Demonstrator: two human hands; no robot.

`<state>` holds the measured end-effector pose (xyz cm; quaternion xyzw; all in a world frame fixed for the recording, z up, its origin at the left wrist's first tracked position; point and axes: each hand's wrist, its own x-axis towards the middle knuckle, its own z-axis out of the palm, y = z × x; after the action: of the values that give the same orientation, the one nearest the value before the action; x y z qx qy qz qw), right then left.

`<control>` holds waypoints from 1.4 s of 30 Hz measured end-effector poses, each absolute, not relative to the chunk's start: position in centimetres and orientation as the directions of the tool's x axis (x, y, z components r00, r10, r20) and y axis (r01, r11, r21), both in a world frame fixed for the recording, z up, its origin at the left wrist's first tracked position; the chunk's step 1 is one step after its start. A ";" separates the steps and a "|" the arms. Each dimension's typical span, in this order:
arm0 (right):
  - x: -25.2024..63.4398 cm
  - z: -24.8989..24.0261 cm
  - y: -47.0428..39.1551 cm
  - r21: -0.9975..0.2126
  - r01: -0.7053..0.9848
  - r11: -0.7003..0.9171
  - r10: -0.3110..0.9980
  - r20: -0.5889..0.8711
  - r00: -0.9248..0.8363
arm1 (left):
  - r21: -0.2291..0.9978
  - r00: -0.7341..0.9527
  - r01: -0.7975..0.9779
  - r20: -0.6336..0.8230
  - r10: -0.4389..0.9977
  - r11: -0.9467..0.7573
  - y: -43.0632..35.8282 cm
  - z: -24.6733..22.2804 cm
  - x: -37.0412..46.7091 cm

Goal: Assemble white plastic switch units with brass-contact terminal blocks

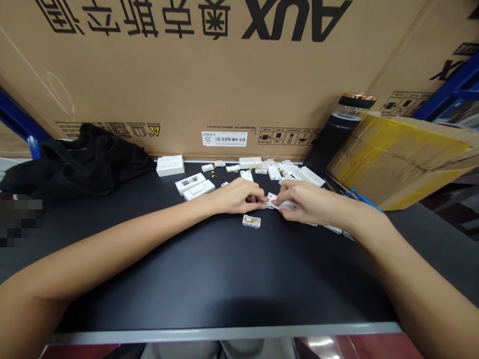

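On the dark tabletop [209, 279], centre frame, the left hand [237, 196] and right hand [299, 200] grasp a white plastic piece [286, 205]; best pinch its edges, pressing evenly.

Right fingers [281, 196] partly hide a white piece [287, 205], and the big carton [149, 85] runs past the top edge

Shows as a slim, flat white plate [286, 205], partly covered by fingers [281, 200]. Just nearer the front, lies as a small white case [246, 223], open upward, with brass-coloured bits [254, 220] inside.
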<state>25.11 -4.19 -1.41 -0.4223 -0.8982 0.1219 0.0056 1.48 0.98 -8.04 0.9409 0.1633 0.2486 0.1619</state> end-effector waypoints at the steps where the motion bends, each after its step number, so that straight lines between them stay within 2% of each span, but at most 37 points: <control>1: 25.2 -1.4 -4.1 -0.227 0.751 0.620 0.755 -0.086 -0.650 | 0.377 0.821 0.229 0.420 0.386 -0.897 1.0 -8.2 1.4; 12: 26.5 0.1 -3.6 -0.299 0.717 0.630 0.736 -0.064 -0.674 | 0.454 0.782 0.234 0.437 0.444 -0.860 0.6 -8.6 1.1; 17: 26.4 0.2 -3.6 -0.239 0.750 0.617 0.771 -0.005 -0.637 | 0.537 0.761 0.287 0.376 0.529 -0.793 0.3 -8.5 0.9; 22: 25.6 -2.4 -2.4 -0.159 0.737 0.657 0.753 0.088 -0.652 | 0.492 0.746 0.318 0.397 0.534 -0.810 0.2 -8.4 0.7; 27: 24.8 -3.8 -2.1 -0.132 0.715 0.686 0.727 0.167 -0.666 | 0.433 0.723 0.314 0.467 0.508 -0.845 0.0 -8.4 0.6; 29: 24.5 -3.4 -2.5 -0.186 0.715 0.674 0.737 0.237 -0.633 | 0.405 0.710 0.284 0.520 0.475 -0.869 -0.1 -8.4 0.4; 31: 24.3 -2.8 -3.0 -0.316 0.718 0.620 0.785 0.248 -0.568 | 0.358 0.701 0.222 0.588 0.404 -0.907 -0.2 -8.5 0.0; 34: 23.7 -2.2 -3.6 -0.552 0.671 0.495 0.846 0.129 -0.518 | 0.215 0.673 0.126 0.699 0.242 -0.969 -0.2 -8.5 -0.7; 36: 23.3 -2.1 -3.8 -0.676 0.605 0.420 0.839 0.035 -0.543 | 0.086 0.649 0.105 0.749 0.134 -0.991 -0.2 -8.4 -1.1; 39: 22.7 -2.3 -4.0 -0.812 0.504 0.294 0.815 -0.061 -0.576 | -0.069 0.647 0.125 0.762 0.029 -0.990 -0.2 -8.2 -1.4; 42: 22.4 -2.3 -4.2 -0.891 0.423 0.165 0.809 -0.123 -0.575 | -0.109 0.684 0.153 0.729 0.025 -0.982 -0.2 -8.2 -1.5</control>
<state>22.37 -4.16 -2.26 -0.4175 -0.7378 0.4929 0.1957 -1.54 -0.23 -8.23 0.9140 0.0487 0.3946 -0.0807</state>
